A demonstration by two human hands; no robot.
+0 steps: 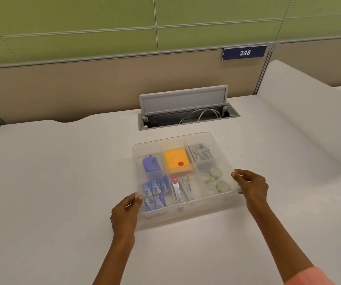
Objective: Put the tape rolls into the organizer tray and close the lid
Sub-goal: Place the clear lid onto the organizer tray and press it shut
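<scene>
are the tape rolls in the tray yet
Yes. The tape rolls lie in the organizer tray's near right compartment, seen through the clear lid.

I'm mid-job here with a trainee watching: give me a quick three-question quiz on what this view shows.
1. True or false: the tape rolls lie on the desk outside the organizer tray.
2. Which hand grips the lid at its near left corner?
3. What sits in the tray's far middle compartment? A) scissors B) orange sticky notes C) tape

Key:
1. False; they are in the near right compartment.
2. The left hand; the right hand grips the right edge.
3. B, the sticky notes.
</scene>
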